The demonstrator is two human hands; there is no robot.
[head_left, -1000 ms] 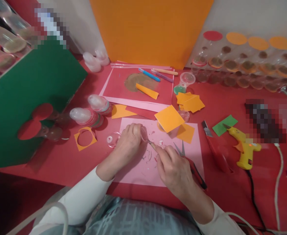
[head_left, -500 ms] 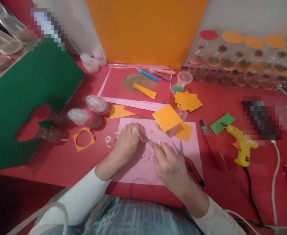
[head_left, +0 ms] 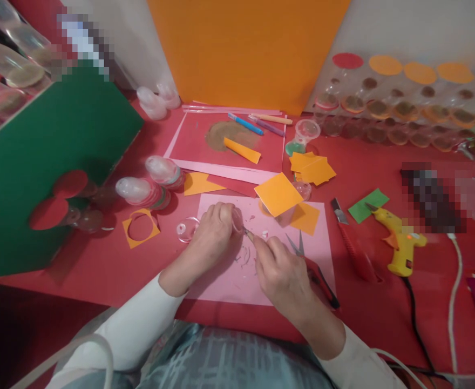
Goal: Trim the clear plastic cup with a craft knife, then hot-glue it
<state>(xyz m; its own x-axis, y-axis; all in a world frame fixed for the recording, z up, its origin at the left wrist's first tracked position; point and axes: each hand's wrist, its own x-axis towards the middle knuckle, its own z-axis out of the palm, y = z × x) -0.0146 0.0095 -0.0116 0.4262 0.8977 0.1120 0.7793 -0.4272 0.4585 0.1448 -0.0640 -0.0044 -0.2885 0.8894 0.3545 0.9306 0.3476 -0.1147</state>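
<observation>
My left hand (head_left: pixel 212 228) is closed around a small clear plastic cup (head_left: pixel 237 220), its rim facing right. Pinched in my right hand (head_left: pixel 280 265) is a thin pointed tool (head_left: pixel 249 235) with a light shaft and dark tip; the tip meets the cup's edge. Under both hands lies a pink sheet (head_left: pixel 221 292) strewn with small scraps. Left of my left hand sits a clear plastic piece (head_left: pixel 187 230). Scissors (head_left: pixel 318 281) lie beside my right hand, partly hidden by it. An orange paper square (head_left: pixel 278 194) rests on something clear behind the hands.
At the right are a red box cutter (head_left: pixel 354 243), a green paper piece (head_left: pixel 369 205) and a yellow glue gun (head_left: pixel 401 237) with its cord. Stacked plastic cups (head_left: pixel 140 192) and an orange paper frame (head_left: pixel 141 228) are at left. A green board (head_left: pixel 59 156) stands beyond them.
The camera view has shifted slightly. Both hands keep nearly the same position, with the tool tip still at the cup's edge.
</observation>
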